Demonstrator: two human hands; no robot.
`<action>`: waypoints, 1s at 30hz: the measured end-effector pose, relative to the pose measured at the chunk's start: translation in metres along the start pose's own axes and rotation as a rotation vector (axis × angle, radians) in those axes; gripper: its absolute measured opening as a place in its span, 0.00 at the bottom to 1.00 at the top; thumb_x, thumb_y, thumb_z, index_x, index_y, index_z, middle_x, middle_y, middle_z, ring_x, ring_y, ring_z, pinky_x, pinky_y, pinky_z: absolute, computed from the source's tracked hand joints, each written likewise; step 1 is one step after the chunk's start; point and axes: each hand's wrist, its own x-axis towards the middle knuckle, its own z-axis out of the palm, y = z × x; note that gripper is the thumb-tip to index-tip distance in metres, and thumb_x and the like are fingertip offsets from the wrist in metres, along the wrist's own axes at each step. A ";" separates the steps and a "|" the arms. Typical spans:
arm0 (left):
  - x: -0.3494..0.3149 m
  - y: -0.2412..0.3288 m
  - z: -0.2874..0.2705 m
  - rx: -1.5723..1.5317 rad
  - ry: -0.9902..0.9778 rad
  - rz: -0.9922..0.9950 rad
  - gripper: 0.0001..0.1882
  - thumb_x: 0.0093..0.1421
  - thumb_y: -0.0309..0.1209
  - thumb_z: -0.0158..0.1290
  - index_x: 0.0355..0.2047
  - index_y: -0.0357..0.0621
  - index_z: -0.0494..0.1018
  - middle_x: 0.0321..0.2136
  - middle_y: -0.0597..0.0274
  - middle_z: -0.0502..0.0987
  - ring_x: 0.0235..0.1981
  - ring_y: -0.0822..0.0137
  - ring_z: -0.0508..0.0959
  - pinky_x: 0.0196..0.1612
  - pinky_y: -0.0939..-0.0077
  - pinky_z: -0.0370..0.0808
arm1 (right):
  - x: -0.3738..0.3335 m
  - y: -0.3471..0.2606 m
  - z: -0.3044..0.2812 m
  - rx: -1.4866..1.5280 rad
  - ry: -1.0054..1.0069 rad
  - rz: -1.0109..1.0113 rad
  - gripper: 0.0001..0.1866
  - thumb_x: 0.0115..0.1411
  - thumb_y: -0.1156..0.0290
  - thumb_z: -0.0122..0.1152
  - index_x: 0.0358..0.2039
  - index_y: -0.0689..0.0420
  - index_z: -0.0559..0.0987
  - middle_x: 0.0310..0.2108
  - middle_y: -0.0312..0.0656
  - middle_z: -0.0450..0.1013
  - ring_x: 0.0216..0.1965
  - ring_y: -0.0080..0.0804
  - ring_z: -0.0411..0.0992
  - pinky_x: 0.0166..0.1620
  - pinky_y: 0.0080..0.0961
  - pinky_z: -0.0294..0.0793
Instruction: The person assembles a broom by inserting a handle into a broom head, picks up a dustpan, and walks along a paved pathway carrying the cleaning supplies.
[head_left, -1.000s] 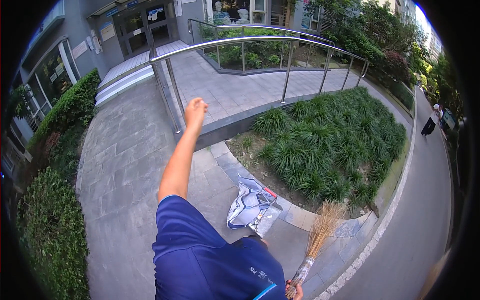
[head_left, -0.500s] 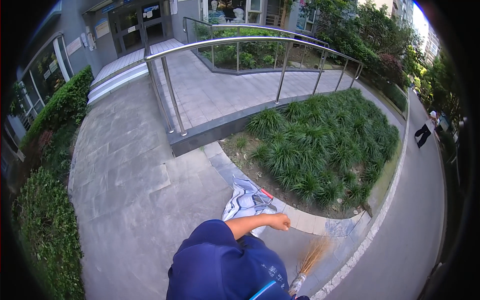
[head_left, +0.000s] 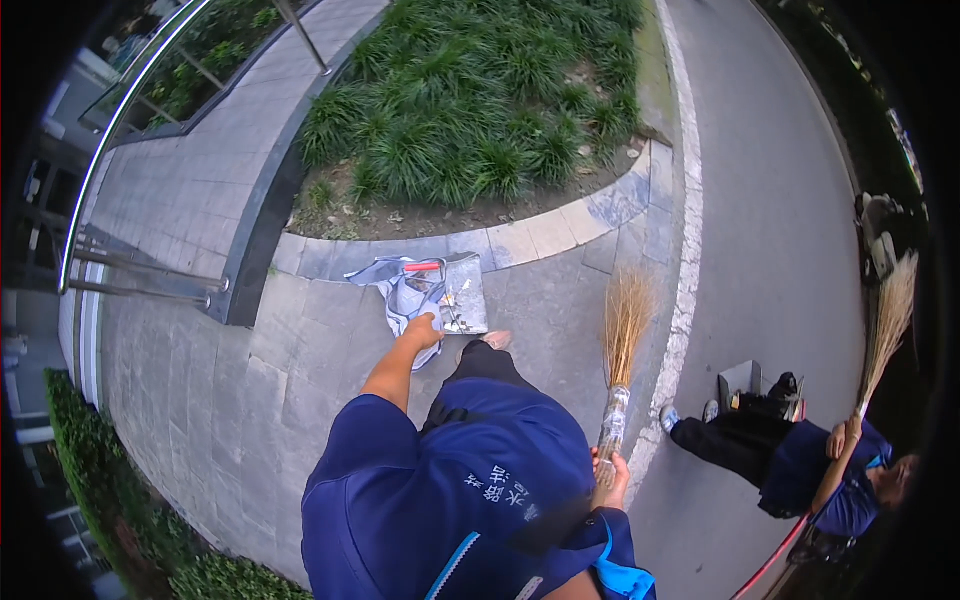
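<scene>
My left hand is closed on a crumpled pale grey-blue cloth with dark bands. The cloth lies partly over a metal dustpan on the paving. A red grip shows at the dustpan's upper left, and small litter lies in the pan. My right hand is wrapped round the lower end of a straw broom. The broom's handle is bound in clear and patterned wrapping, and its bristles point away from me. Part of my right hand is behind the handle.
A curved stone kerb borders the grass bed ahead. At left stands a metal railing beside the ramp. A co-worker on the road at right holds another straw broom, with a dustpan nearby.
My view has swung to the right and down. My left hand has gone down onto the cloth by the dustpan. The broom and my right hand have come fully into view, and the co-worker appears nearer.
</scene>
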 end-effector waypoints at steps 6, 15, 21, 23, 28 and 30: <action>0.049 0.006 -0.027 0.021 0.267 0.064 0.37 0.42 0.31 0.59 0.54 0.52 0.60 0.48 0.48 0.65 0.52 0.49 0.65 0.53 0.62 0.63 | 0.003 -0.023 0.024 0.206 0.046 0.124 0.19 0.52 0.69 0.54 0.43 0.63 0.67 0.31 0.47 0.72 0.26 0.35 0.72 0.29 0.28 0.76; 0.157 -0.036 -0.027 0.466 -0.135 0.033 0.35 0.38 0.44 0.64 0.46 0.40 0.68 0.43 0.47 0.72 0.46 0.50 0.73 0.47 0.60 0.71 | 0.002 -0.043 0.091 0.438 -0.067 0.013 0.25 0.54 0.71 0.53 0.52 0.55 0.60 0.37 0.47 0.71 0.29 0.32 0.73 0.30 0.28 0.77; 0.204 -0.049 -0.025 0.310 -0.279 0.157 0.23 0.39 0.43 0.62 0.26 0.34 0.76 0.26 0.48 0.78 0.33 0.53 0.79 0.38 0.66 0.74 | 0.004 -0.053 0.142 0.308 0.010 -0.013 0.27 0.54 0.70 0.54 0.54 0.53 0.58 0.35 0.46 0.71 0.28 0.31 0.74 0.27 0.27 0.78; 0.204 -0.039 -0.034 0.272 -0.306 0.120 0.24 0.42 0.45 0.59 0.26 0.31 0.75 0.23 0.46 0.78 0.30 0.53 0.79 0.36 0.65 0.74 | 0.008 -0.055 0.144 0.314 -0.003 -0.012 0.29 0.54 0.71 0.54 0.56 0.51 0.56 0.36 0.45 0.71 0.28 0.31 0.74 0.26 0.27 0.79; 0.187 0.046 -0.061 0.412 -0.124 0.190 0.27 0.45 0.50 0.56 0.24 0.31 0.75 0.24 0.43 0.77 0.32 0.48 0.78 0.35 0.61 0.73 | 0.022 -0.071 0.137 0.392 -0.013 -0.030 0.30 0.53 0.71 0.54 0.56 0.52 0.56 0.37 0.47 0.71 0.28 0.33 0.74 0.27 0.29 0.78; 0.185 0.079 -0.067 0.356 -0.172 0.266 0.24 0.46 0.48 0.57 0.24 0.34 0.76 0.23 0.45 0.77 0.29 0.49 0.78 0.33 0.62 0.72 | 0.032 -0.082 0.128 0.404 -0.054 -0.008 0.30 0.53 0.71 0.54 0.56 0.53 0.56 0.37 0.48 0.71 0.28 0.34 0.73 0.28 0.30 0.78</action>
